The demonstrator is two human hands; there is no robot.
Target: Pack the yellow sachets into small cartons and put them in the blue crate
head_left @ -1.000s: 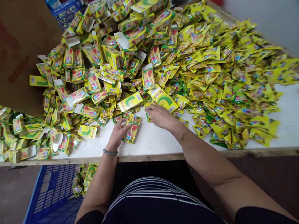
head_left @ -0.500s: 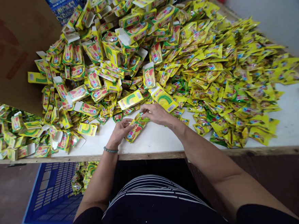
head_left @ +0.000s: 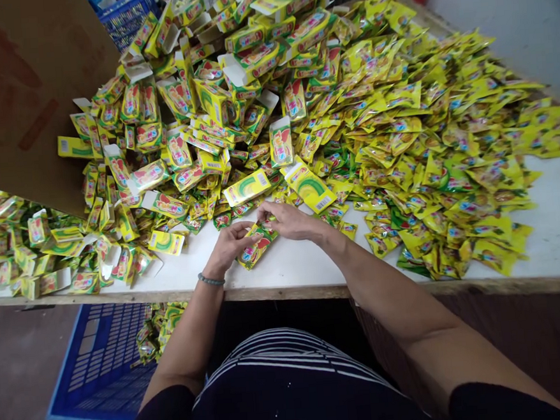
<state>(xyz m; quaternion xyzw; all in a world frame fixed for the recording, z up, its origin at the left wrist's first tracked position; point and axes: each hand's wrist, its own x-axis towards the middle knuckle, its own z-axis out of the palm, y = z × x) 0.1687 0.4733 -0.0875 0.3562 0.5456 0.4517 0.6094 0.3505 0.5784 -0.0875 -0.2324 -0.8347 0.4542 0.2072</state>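
1. Fruit-printed carton (head_left: 260, 248) lies slanted at the centre of the frame, on the white tabletop (head_left: 298, 269), just below heaped cartons (head_left: 281, 143).
2. It looks light, its thin card stiff but easily crushed, its faces perhaps slick; the long side edges seem the surest hold.
3. Left hand (head_left: 231, 245), above a beaded bracelet (head_left: 211, 279), pinches its left side, thumb across the face.
4. Right hand (head_left: 288, 222) bends over its upper end, fingers bunched; what they grip cannot be told.
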